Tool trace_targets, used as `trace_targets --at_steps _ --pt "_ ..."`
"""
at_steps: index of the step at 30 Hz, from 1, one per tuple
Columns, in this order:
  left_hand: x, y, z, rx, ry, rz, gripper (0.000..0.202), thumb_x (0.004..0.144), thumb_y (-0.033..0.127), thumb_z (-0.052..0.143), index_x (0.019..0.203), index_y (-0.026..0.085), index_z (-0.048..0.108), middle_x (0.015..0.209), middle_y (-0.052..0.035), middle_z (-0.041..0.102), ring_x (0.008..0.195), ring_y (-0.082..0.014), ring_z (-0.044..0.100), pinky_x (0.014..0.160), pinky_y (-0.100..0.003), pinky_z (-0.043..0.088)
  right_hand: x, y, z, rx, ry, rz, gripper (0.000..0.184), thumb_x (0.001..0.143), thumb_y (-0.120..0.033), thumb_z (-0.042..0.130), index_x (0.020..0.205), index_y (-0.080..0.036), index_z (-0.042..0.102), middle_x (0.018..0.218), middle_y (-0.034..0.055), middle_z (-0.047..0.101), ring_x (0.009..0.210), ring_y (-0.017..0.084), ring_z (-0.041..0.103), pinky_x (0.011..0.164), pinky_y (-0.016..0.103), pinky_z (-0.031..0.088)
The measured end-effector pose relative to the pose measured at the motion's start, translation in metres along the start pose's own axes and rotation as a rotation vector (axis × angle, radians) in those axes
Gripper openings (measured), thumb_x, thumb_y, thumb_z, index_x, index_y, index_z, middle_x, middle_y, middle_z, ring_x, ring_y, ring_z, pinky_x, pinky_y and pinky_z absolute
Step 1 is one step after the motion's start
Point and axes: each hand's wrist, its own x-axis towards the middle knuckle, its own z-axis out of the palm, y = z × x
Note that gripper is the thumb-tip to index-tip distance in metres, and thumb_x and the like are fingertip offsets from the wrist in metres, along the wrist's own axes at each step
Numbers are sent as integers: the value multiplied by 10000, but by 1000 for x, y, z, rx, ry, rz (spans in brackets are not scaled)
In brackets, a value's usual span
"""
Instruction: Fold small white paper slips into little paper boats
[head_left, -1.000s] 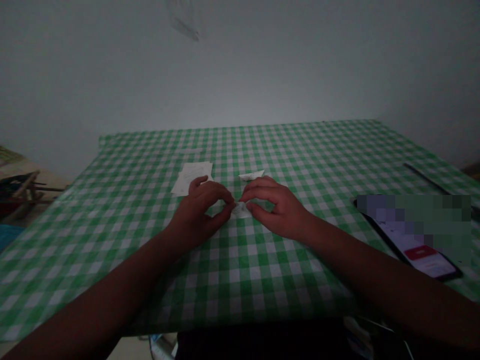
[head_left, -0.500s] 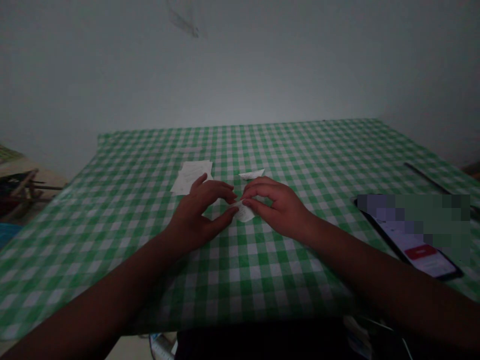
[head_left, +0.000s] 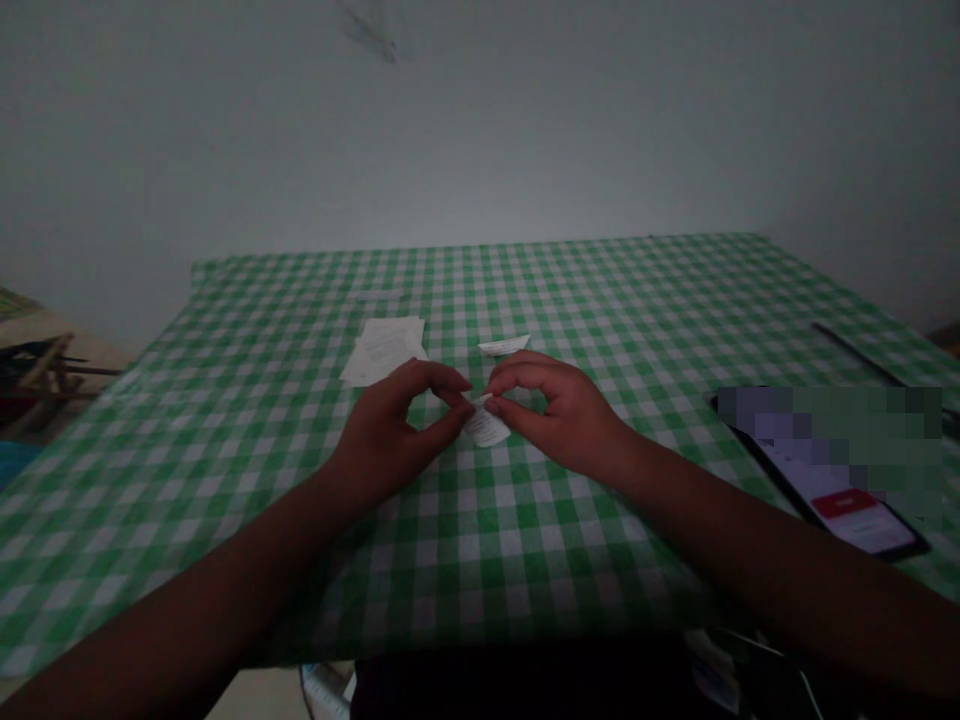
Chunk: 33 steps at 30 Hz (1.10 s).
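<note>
My left hand (head_left: pixel 397 425) and my right hand (head_left: pixel 559 410) meet fingertip to fingertip over the middle of the table with the green and white checked cloth (head_left: pixel 480 560). Both pinch a small white folded piece of paper (head_left: pixel 486 427) between thumb and forefinger, and it hangs just above the cloth. Beyond my left hand lies a small stack of white paper slips (head_left: pixel 384 350). Another small folded white paper (head_left: pixel 504 346) rests just behind my right hand.
A phone (head_left: pixel 832 500) with a lit screen lies at the right, partly blurred out. A dark thin rod (head_left: pixel 855 355) lies near the far right edge. A pale wall stands behind the table. Wooden furniture (head_left: pixel 37 375) shows at the far left.
The small paper has shifted a little toward me and now hangs lower between the fingertips. My left fingers opened briefly, then closed on it again.
</note>
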Motion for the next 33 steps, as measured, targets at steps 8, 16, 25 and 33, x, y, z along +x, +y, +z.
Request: trace_targets --at_steps 8,16,25,33 --pt "0 3 0 -29 -2 -51 176 837 248 712 998 219 647 870 5 693 828 -159 662 826 -344 547 1 -1 0 32 -8 69 40 871 -210 659 836 -222 676 882 6 680 890 160 650 849 356 524" --pt "1 3 1 -18 7 -65 179 830 252 718 995 219 655 867 9 694 820 -156 665 826 -338 549 0 -1 -1 55 -42 90 58 893 -212 634 851 -219 674 887 3 671 871 148 636 828 340 514" --pt "0 3 0 -37 7 -92 163 832 295 717 968 220 666 861 -2 698 807 -167 662 806 -346 555 0 -1 -1 111 -44 109 63 890 -219 633 844 -215 676 860 1 656 838 144 627 799 330 511" --pt "0 3 2 -97 -10 -110 173 817 296 735 960 218 675 862 -3 698 822 -166 661 826 -342 544 0 -2 0 145 -13 118 27 856 -202 658 836 -203 676 846 4 646 831 145 613 799 329 487"
